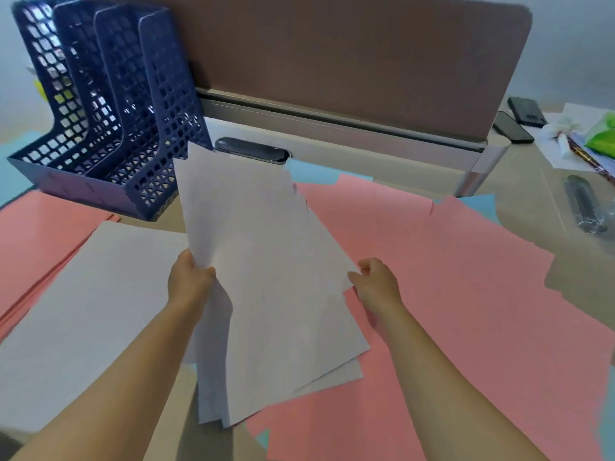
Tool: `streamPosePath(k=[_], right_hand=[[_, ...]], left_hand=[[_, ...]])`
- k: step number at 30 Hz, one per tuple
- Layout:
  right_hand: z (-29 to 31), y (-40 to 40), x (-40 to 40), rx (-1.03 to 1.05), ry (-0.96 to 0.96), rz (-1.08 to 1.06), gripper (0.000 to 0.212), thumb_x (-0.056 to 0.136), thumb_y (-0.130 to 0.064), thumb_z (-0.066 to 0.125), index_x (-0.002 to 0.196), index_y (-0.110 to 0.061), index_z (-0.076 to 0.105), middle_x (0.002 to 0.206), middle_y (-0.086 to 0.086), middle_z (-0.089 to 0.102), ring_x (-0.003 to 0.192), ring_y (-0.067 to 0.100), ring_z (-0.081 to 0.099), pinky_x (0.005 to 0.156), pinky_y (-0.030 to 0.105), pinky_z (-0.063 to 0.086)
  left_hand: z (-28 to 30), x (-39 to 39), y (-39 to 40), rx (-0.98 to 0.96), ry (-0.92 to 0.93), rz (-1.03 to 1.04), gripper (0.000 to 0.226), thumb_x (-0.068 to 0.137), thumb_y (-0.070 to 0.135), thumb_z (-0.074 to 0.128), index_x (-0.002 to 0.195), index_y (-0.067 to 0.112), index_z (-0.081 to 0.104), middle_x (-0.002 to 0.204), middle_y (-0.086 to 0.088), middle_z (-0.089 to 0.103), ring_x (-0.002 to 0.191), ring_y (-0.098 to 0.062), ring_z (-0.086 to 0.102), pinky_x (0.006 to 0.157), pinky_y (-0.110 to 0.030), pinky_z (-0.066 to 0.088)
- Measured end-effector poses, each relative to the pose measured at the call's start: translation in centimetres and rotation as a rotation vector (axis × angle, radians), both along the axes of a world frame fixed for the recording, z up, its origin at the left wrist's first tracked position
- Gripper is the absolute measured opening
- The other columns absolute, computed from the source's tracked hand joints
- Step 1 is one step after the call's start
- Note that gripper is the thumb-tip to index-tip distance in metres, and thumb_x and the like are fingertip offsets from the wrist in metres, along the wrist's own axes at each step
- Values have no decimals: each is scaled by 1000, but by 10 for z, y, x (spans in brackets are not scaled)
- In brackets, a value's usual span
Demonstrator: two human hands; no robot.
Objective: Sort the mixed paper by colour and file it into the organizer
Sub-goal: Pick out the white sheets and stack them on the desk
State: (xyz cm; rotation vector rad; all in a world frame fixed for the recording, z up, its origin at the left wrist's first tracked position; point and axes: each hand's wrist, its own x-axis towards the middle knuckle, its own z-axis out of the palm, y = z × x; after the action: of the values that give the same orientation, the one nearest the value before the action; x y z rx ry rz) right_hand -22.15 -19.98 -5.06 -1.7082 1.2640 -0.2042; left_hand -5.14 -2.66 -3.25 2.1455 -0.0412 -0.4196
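Both bare forearms are extended forward; the left hand (190, 283) and right hand (377, 281) are curled in pinching grips

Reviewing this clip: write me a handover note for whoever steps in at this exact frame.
Left hand and right hand each grip a side edge of a white paper stack, lifted and tilted toward the blue organizer.
Another white sheet lies at left over a pink pile; loose pink sheets cover the desk's right side, blue sheets peeking out.
Organizer's contents are unclear through the mesh.
Left: file white, pink, blue.
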Motion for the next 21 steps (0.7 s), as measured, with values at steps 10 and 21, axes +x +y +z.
streamPosePath(k=[10,21], right_hand=[[-10,-17,49,-276,438,191,41,81,-16,60,117,-4,45,121,14,43,111,33,48,88,36,46],[16,-36,34,212,217,191,34,84,7,33,56,-12,29,52,1,29,46,18,27,39,19,23]], left_hand=[[-14,17,21,141,25,22,34,89,-1,44,123,2,46,119,-20,54,91,-31,46,80,-40,41],[-11,25,2,87,109,-27,34,94,3,45,128,2,44,124,-19,52,100,-31,47,83,-38,37]])
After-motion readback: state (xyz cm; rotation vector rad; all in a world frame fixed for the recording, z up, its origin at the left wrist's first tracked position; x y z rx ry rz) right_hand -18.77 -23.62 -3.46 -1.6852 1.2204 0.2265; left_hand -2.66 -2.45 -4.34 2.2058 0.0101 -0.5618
